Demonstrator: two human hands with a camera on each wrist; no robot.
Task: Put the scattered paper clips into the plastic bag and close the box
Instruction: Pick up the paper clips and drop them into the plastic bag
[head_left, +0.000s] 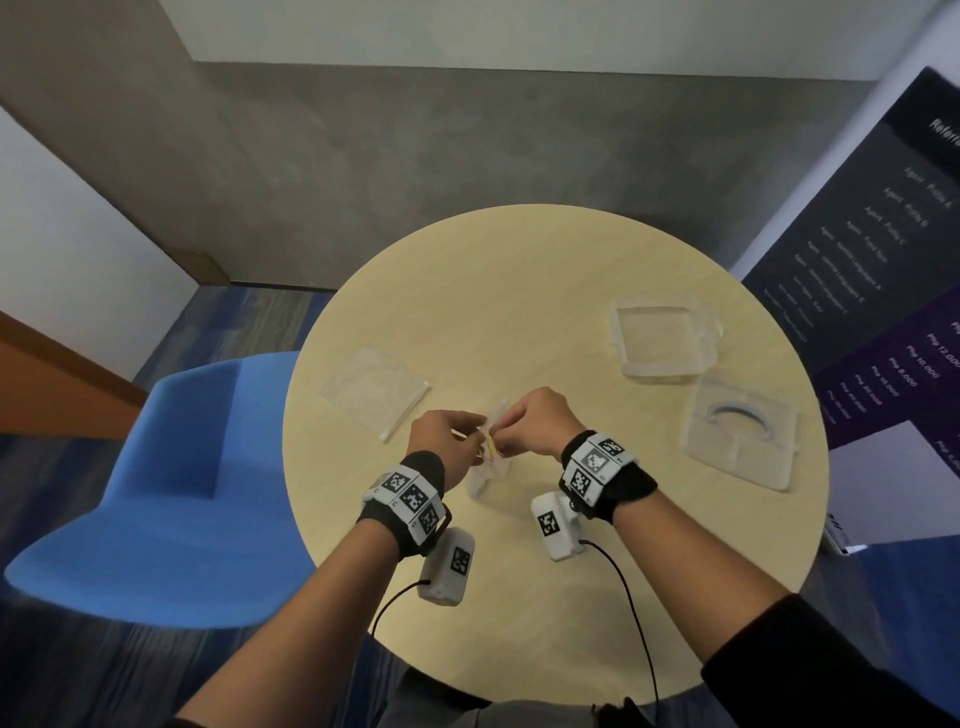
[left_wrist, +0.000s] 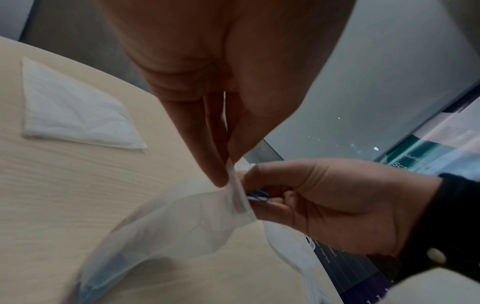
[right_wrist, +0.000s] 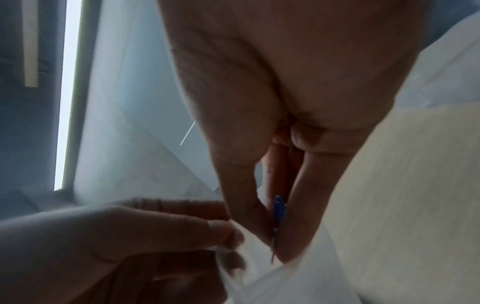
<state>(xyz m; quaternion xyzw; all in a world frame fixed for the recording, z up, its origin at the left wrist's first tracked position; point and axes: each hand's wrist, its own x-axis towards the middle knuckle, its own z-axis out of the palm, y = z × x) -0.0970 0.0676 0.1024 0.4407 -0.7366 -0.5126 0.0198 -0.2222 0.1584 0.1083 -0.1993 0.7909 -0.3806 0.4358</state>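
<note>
Above the middle of the round table (head_left: 519, 291), both hands meet at a small clear plastic bag (head_left: 488, 473) that holds coloured clips. My left hand (head_left: 475, 441) pinches the rim of the plastic bag (left_wrist: 182, 226) between thumb and fingers (left_wrist: 215, 164). My right hand (head_left: 501, 434) pinches a blue paper clip (left_wrist: 257, 196) at the bag's mouth. In the right wrist view the blue paper clip (right_wrist: 278, 207) sits between thumb and forefinger, with its tip at the bag (right_wrist: 259, 271). The clear plastic box (head_left: 623, 338) lies open at the right, its lid (head_left: 737, 457) beside it.
A second flat clear bag (head_left: 374, 389) lies on the table to the left of the hands, seen too in the left wrist view as a flat bag (left_wrist: 72, 109). A blue chair (head_left: 182, 493) stands left of the table. A dark printed banner (head_left: 883, 260) stands at the right.
</note>
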